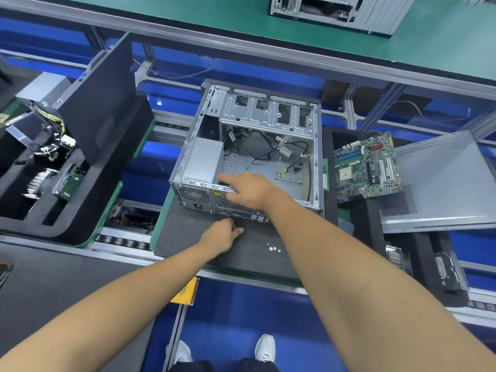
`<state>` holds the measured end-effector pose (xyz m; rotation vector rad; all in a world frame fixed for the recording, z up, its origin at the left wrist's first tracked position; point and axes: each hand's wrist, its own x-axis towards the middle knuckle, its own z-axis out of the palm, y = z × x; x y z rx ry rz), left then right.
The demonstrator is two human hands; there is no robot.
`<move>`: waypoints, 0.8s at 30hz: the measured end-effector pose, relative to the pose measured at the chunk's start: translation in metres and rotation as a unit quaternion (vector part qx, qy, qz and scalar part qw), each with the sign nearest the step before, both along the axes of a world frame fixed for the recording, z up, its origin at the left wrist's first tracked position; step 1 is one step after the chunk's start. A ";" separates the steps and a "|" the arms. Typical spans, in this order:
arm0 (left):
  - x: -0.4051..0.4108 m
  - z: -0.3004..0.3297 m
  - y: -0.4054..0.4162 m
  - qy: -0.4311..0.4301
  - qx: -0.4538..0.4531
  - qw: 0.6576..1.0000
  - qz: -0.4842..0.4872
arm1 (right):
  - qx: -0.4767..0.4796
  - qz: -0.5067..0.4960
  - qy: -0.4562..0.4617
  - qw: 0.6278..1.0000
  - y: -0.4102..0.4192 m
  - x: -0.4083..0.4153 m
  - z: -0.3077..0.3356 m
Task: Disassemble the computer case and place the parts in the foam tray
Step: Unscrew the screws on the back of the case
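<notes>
The open computer case (268, 114) lies on a dark foam mat (188, 237) in the middle. A grey power supply (201, 159) and loose black cables (276, 151) remain inside it. My right hand (252, 191) grips the case's near rim, index finger inside beside the power supply and thumb on the rear panel. My left hand (222, 233) sits just below the rear ports with fingers curled and tips pinched together; nothing shows between them. A green motherboard (367, 167) rests on the black foam tray (328, 146) at the right.
Three loose screws (273, 248) lie on the mat. A grey side panel (440, 183) lies at the far right, with a hard drive (448, 269) below it. Another foam tray (80, 216) at the left holds removed parts. Another case (335, 9) stands on the far bench.
</notes>
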<state>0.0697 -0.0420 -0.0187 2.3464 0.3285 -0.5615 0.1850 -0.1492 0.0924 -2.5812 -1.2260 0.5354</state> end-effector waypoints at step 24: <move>-0.044 0.027 0.029 -0.313 -0.171 0.919 0.167 | 0.002 -0.007 0.004 1.000 -0.002 -0.002 0.004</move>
